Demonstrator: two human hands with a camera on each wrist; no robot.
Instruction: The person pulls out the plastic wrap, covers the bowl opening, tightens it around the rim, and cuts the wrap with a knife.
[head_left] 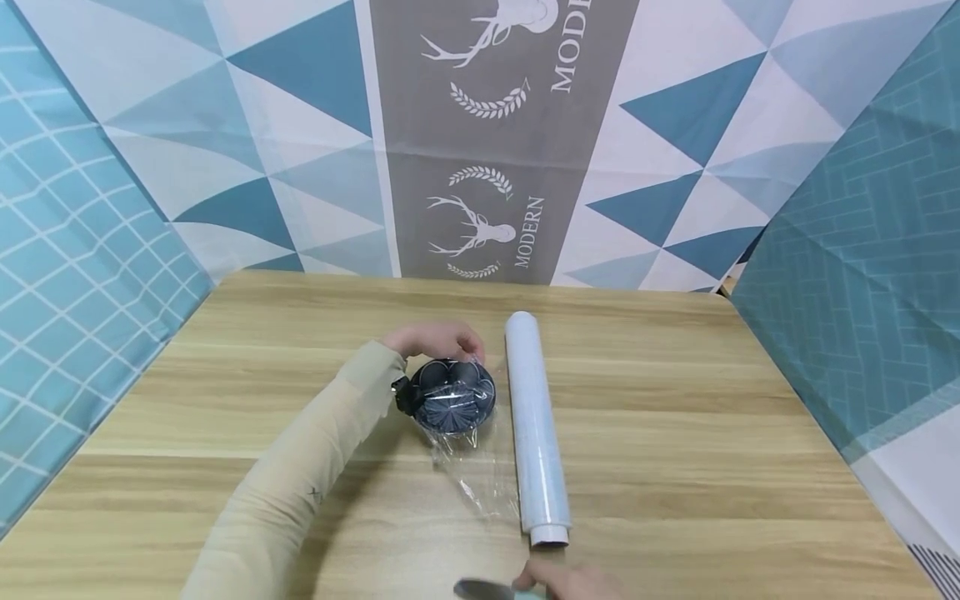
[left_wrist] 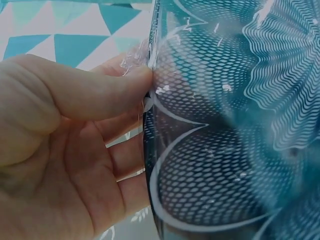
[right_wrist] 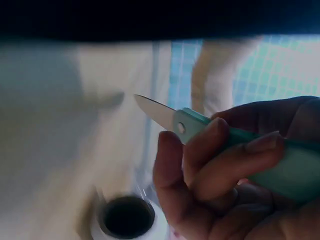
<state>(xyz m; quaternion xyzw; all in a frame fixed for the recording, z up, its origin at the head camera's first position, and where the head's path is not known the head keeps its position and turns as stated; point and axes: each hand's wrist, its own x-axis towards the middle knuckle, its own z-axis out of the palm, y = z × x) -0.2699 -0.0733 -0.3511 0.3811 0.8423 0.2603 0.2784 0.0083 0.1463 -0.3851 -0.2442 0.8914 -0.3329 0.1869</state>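
A dark patterned bowl point(head_left: 450, 408) stands on the table under clear plastic film point(head_left: 476, 479) that trails off toward the front right. My left hand point(head_left: 438, 340) is at its far rim; in the left wrist view the thumb and fingers of that hand point(left_wrist: 75, 115) pinch film at the edge of the bowl point(left_wrist: 215, 175). At the front edge of the head view, my right hand point(head_left: 573, 579) holds a knife point(head_left: 483, 589). The right wrist view has the fingers of this hand point(right_wrist: 215, 170) curled round its mint-green handle point(right_wrist: 295, 172), blade out.
A long roll of plastic film point(head_left: 536, 425) lies just right of the bowl, pointing front to back on the wooden table point(head_left: 675, 450). Its hollow end point(right_wrist: 127, 217) shows in the right wrist view. Patterned cloth point(head_left: 480, 150) hangs behind and at both sides.
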